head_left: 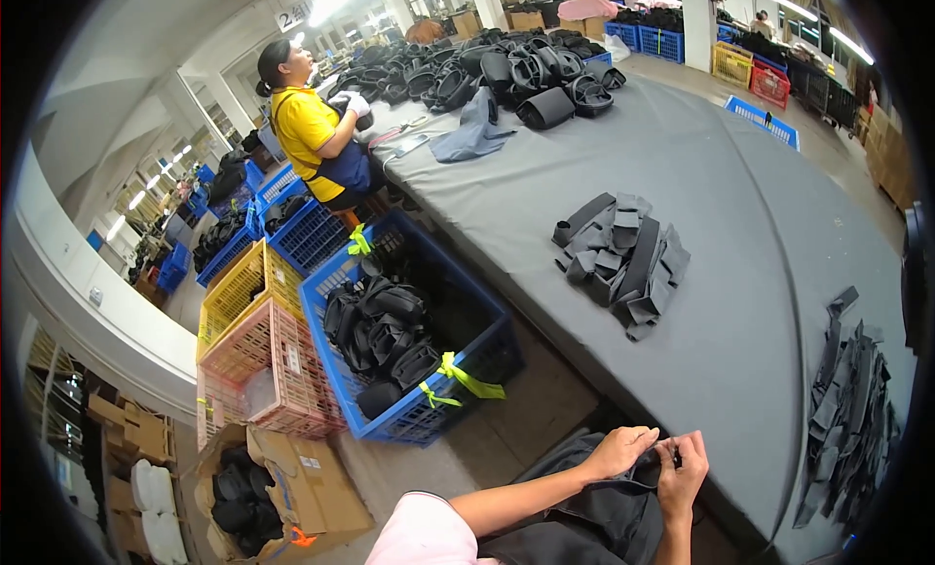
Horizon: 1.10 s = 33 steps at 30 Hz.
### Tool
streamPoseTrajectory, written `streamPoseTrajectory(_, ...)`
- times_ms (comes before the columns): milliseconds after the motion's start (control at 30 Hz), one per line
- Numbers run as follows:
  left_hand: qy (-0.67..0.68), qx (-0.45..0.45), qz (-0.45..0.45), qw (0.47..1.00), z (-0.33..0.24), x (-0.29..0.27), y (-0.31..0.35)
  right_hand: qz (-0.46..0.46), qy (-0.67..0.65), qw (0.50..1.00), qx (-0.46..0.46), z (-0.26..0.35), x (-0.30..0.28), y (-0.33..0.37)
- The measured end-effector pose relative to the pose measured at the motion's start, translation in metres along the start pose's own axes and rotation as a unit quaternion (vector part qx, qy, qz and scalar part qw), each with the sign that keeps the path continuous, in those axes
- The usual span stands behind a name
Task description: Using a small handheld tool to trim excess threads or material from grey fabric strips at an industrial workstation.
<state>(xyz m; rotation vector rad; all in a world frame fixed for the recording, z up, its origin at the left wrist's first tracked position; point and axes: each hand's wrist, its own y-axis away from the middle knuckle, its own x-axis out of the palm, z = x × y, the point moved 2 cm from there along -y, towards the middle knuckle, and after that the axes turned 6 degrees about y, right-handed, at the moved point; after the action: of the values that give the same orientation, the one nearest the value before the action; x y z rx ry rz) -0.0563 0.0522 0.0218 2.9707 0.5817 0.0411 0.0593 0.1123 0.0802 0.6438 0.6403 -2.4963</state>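
Low in the picture, my left hand (621,452) and my right hand (683,472) meet beside the table edge, fingertips almost touching. Both are closed in a pinch on a small dark piece of material (670,450), mostly hidden by the fingers. Black fabric (599,522) lies beneath them, over my lap. Nearest on the grey-covered table (721,390) are a stack of dark grey fabric strips (628,258) and, to the right, a longer pile of dark strips (849,419).
Left of the table stands a blue crate (409,424) of black pouches, beside pink (292,370) and yellow crates (219,307) and an open cardboard box (321,477). A person in yellow (310,127) works at the table's far left, near heaped black cases (467,78) and grey-blue cloth (467,141).
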Motion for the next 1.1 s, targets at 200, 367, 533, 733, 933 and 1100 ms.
streamPoseTrajectory(200,-0.061,0.118,-0.023,0.991,-0.016,-0.003,-0.004,-0.079,-0.069,0.994,0.020,0.012,-0.018,-0.003)
streamPoseTrajectory(367,0.037,-0.024,-0.042,0.998,-0.025,-0.017,-0.008,0.039,-0.106,0.991,0.072,-0.006,-0.002,-0.018)
streamPoseTrajectory(533,0.099,-0.089,0.007,0.991,-0.019,-0.023,-0.014,0.079,0.018,0.993,0.089,-0.006,-0.013,-0.008)
streamPoseTrajectory(733,0.081,-0.101,0.016,0.991,-0.013,-0.026,-0.007,0.127,0.129,0.983,-0.035,-0.001,-0.019,-0.009)
streamPoseTrajectory(933,0.055,-0.094,0.007,0.994,-0.013,-0.022,-0.008,0.142,0.221,0.958,-0.113,0.008,-0.021,-0.008)
streamPoseTrajectory(1100,0.020,-0.077,0.006,0.997,-0.015,-0.020,-0.009,0.099,0.228,0.959,-0.139,0.007,-0.019,-0.003)
